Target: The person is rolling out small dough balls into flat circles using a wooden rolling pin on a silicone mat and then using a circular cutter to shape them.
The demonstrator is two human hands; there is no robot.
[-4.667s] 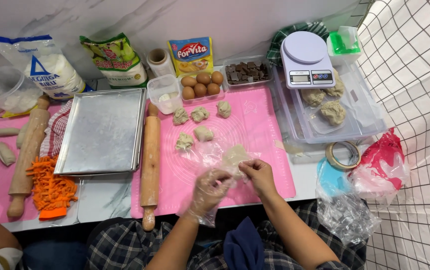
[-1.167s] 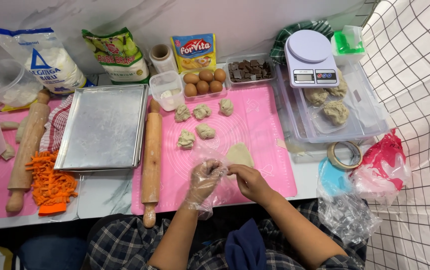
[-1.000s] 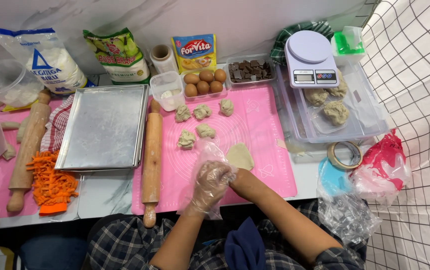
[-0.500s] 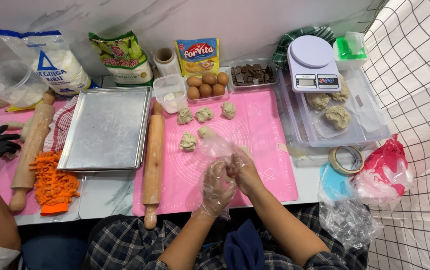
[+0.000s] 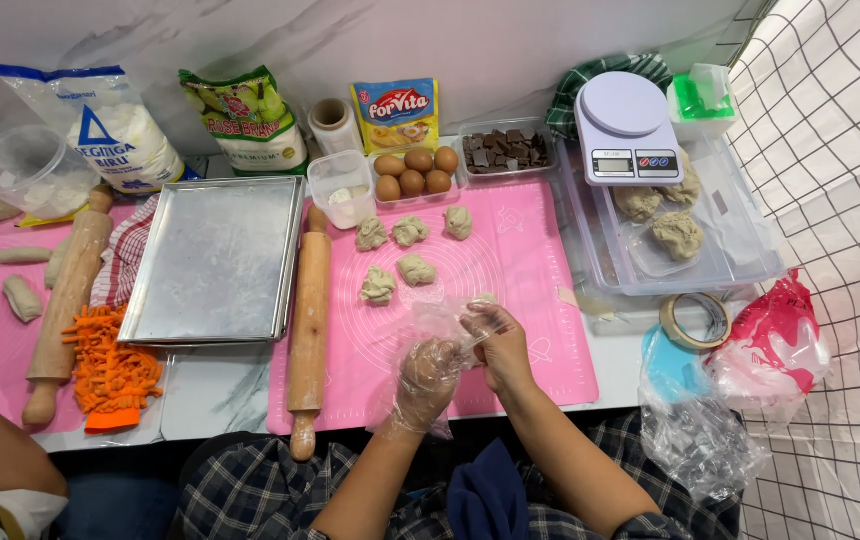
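Single head-worn view, looking steeply down, close over pink mat (image 5: 510, 270), facing wall

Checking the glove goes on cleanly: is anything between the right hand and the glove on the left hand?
Nothing visible. The right hand pinches the clear glove directly; the glove covers the left hand, above the pink mat.

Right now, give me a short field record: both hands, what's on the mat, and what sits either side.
left hand: inside a clear plastic glove
right hand: bare, pinching the glove's edge
pink mat: five dough pieces
left of mat: rolling pin, metal tray
right of mat: clear tub, scale on it
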